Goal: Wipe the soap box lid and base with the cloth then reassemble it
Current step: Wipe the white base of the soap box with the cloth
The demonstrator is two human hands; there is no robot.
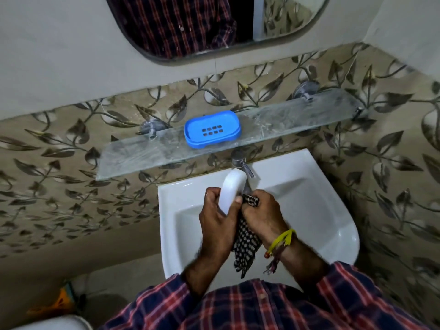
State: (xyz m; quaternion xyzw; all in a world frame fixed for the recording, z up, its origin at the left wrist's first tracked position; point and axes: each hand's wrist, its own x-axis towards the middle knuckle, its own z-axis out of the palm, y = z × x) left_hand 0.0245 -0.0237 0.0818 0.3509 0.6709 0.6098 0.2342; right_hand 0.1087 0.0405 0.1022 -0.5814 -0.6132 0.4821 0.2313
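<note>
The blue soap box base (212, 129), with a grid of drain holes, sits on the glass shelf (297, 115) above the sink. Over the white sink (309, 210) my left hand (217, 220) grips the white soap box lid (232, 189), held upright on its edge. My right hand (263, 214) presses a black-and-white checked cloth (246, 248) against the lid's right side. The rest of the cloth hangs down between my wrists. The lid's inner face is hidden from me.
A chrome tap (241, 163) juts out just behind the lid. A mirror (214, 25) hangs on the wall above the shelf. Leaf-patterned tiles cover the walls on both sides. A white rounded object (54, 323) shows at the bottom left.
</note>
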